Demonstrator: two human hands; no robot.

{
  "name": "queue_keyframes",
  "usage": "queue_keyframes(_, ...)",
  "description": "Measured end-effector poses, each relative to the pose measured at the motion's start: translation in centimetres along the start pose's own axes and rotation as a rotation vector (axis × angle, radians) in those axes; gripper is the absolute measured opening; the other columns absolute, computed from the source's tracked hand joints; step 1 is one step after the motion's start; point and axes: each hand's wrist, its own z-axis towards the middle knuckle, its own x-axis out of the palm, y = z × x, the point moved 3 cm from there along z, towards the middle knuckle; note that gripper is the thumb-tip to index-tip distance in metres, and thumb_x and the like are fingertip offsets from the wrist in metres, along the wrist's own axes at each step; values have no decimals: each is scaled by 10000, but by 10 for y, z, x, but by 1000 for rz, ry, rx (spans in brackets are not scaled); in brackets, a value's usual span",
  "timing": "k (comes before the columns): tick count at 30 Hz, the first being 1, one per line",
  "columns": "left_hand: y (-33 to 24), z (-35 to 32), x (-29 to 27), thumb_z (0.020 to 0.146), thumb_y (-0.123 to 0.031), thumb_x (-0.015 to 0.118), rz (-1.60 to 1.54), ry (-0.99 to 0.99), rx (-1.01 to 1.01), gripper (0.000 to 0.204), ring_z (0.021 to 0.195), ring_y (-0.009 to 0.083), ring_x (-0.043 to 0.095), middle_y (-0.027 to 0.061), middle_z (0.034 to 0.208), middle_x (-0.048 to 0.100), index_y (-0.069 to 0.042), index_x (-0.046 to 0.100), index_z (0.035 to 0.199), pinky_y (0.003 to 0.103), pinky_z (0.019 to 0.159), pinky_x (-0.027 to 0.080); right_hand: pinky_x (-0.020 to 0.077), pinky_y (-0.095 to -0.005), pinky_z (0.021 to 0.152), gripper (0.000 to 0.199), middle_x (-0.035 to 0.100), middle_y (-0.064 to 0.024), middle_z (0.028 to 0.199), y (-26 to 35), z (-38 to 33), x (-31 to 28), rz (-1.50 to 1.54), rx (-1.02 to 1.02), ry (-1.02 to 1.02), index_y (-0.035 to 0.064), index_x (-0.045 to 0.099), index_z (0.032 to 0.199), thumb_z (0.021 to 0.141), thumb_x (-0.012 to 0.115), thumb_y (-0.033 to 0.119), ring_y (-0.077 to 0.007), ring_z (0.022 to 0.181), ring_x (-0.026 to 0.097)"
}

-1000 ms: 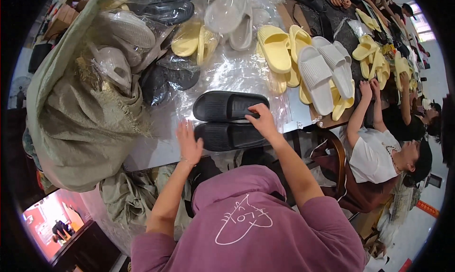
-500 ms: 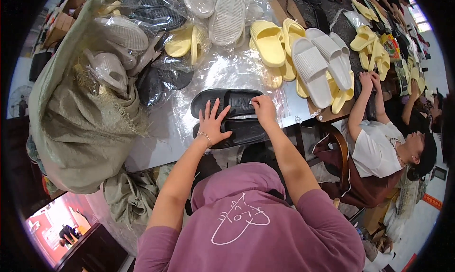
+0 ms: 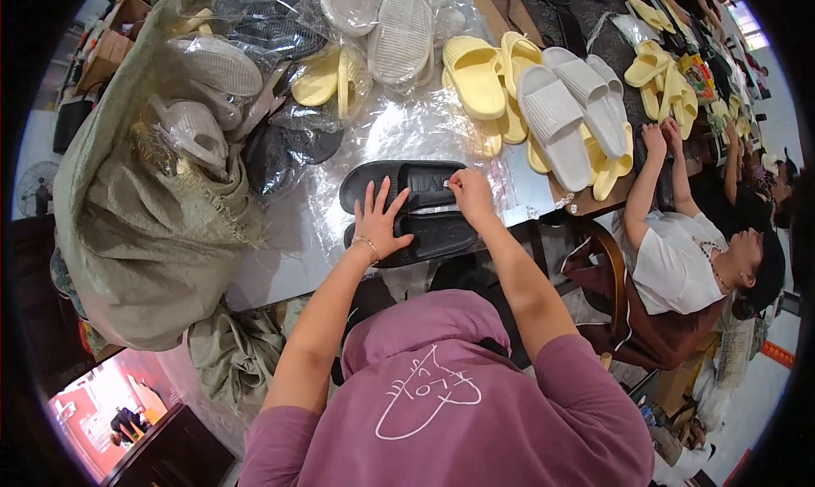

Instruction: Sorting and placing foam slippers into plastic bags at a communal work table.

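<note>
A pair of black slide slippers lies sideways on the table in front of me. My left hand (image 3: 379,228) rests with fingers spread flat over the strap of the far slipper (image 3: 429,200), its thumb reaching to the near slipper (image 3: 443,234). At the far slipper's right part, my right hand (image 3: 474,200) is closed in a pinch against the insole. Between its fingertips shows a small pale piece (image 3: 446,184), too small to name. Clear plastic (image 3: 399,122) covers the table under and beyond the slippers.
Yellow slippers (image 3: 475,79) and grey slippers (image 3: 552,122) are heaped at the far right. Bagged grey slippers (image 3: 401,33) lie at the back. On the left stands a large green woven sack (image 3: 153,241). A person in a white shirt (image 3: 671,262) sits to the right.
The view has shifted slightly. Both my hands keep the same places on the black slippers, the right still pinching.
</note>
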Motion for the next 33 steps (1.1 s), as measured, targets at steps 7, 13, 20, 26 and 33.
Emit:
queue_keyframes(7,-1,0,0,634,-442,715,-15,0,0,934,1370,363,5,66,1508,-3,-345,204,1409,623,1026,159,445,-398,722,82,607,-95,781,1,0,3,24,19,-67,66,619,725,726,654,140,-291,789,562)
queue_keyframes(13,-1,1,1,633,-443,714,-5,3,-8,937,1371,361,2,61,1509,-13,-350,198,1409,620,1029,157,449,-404,727,93,611,-109,761,-4,13,7,-159,27,101,78,624,723,743,631,169,-295,799,570)
queue_keyframes(20,-1,1,0,634,-445,706,-1,20,-22,934,1374,349,-13,54,1509,-20,-355,193,1409,609,1038,150,416,-392,777,70,594,-87,800,-10,-6,2,49,-114,33,78,610,789,758,631,136,-283,841,549)
queue_keyframes(26,-1,0,-1,646,-452,698,11,21,-19,924,1374,348,-16,53,1509,-23,-355,189,1410,610,1038,154,392,-389,765,85,579,-70,781,1,-3,7,4,-58,-63,83,600,782,753,644,150,-261,834,544)
queue_keyframes(33,-3,2,-1,650,-447,701,14,27,-27,919,1374,351,-9,51,1509,-20,-352,193,1410,614,1032,165,380,-384,743,74,571,-67,762,-1,0,9,-104,-100,-40,91,585,733,750,639,139,-266,830,533)
